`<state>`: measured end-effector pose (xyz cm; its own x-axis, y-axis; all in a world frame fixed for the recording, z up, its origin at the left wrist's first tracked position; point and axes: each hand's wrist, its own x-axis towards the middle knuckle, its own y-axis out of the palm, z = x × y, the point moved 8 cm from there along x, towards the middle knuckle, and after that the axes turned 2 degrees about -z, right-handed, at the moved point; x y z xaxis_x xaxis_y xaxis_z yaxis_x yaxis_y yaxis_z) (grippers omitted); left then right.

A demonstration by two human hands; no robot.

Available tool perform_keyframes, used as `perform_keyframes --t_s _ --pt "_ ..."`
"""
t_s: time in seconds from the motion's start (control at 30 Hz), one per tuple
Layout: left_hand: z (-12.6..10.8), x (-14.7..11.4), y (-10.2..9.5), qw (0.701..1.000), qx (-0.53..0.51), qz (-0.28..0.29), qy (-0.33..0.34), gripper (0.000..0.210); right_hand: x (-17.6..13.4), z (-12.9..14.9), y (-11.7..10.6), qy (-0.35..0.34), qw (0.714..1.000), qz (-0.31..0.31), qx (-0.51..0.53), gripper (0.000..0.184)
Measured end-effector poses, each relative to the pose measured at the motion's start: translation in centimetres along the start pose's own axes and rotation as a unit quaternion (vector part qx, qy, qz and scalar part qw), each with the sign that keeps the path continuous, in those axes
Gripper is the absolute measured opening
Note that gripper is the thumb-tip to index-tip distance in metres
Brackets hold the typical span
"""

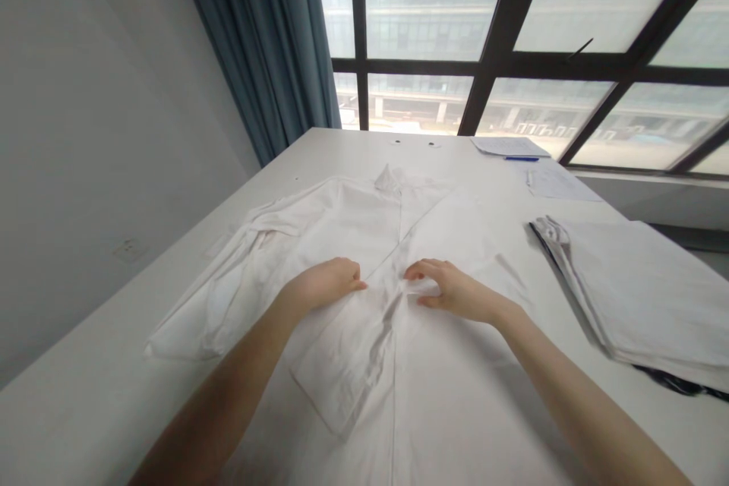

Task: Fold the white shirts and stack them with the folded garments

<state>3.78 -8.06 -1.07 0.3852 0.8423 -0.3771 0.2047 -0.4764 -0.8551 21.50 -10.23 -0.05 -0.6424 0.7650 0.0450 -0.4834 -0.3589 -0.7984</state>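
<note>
A long white coat [370,213] lies spread on the table, its collar at the far end and its lower part running out of view toward me. One sleeve [336,372] crosses the front diagonally, with its cuff end at the lower left. My left hand [327,281] is closed, thumb against curled fingers, on the cloth at the left edge of this sleeve. Opposite it, my right hand [441,288] rests at the sleeve's right edge, thumb and fingers apart around a small ridge of cloth. The other sleeve [228,296] lies bunched at the left.
On the right of the white table [347,148] lies a folded white cloth stack [649,288] with a black strip beneath it. Papers [506,146] and a blue pen [521,159] lie at the far right. A blue curtain [273,38] and windows stand behind, a wall at left.
</note>
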Motion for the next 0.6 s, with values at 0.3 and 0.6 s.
perform_keyframes --t_s 0.3,0.6 --pt "-0.4 1.2 1.6 0.998 0.015 0.023 0.060 0.015 0.4 0.2 0.7 -0.041 0.998 0.028 -0.034 0.014" --pt "2.6 0.4 -0.6 0.998 -0.032 0.035 0.037 0.019 -1.5 0.1 1.2 0.040 0.989 0.138 0.044 0.017"
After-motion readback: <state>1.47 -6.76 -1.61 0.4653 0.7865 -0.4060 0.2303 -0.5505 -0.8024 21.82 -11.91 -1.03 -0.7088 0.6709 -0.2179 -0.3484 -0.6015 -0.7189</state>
